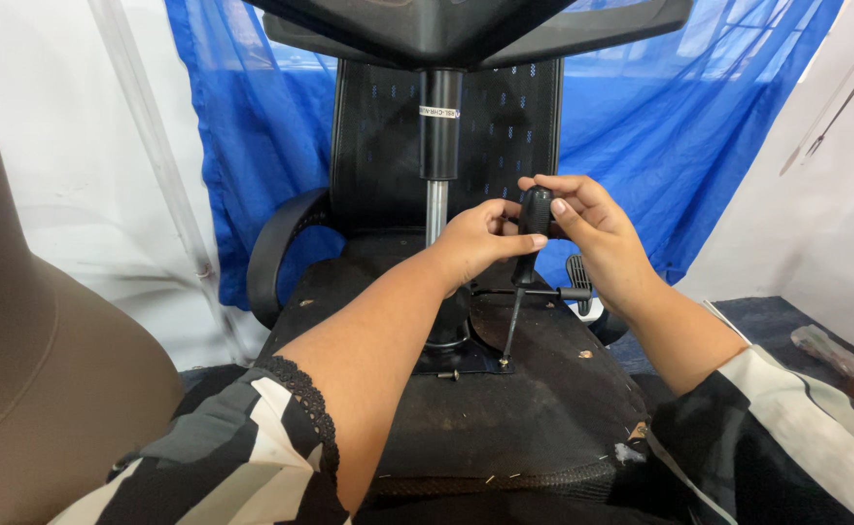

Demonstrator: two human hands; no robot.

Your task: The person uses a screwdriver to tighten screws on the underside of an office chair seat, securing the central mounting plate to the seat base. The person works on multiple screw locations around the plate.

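A black office chair lies upside down, its seat underside (505, 408) facing me and its gas cylinder (437, 136) rising toward the chair base above. A screwdriver (524, 262) with a black handle stands nearly upright, its tip on a screw in the metal mechanism plate (480, 362). My right hand (592, 238) is closed over the top of the handle. My left hand (480, 243) pinches the handle's lower part from the left. A loose screw (449, 374) lies on the seat underside near the plate.
A blue curtain (641, 126) hangs behind the chair. The chair's left armrest (276, 248) curves out at left, and a lever (553, 292) sticks out right. A brown rounded object (48, 369) fills the left edge. White walls stand on both sides.
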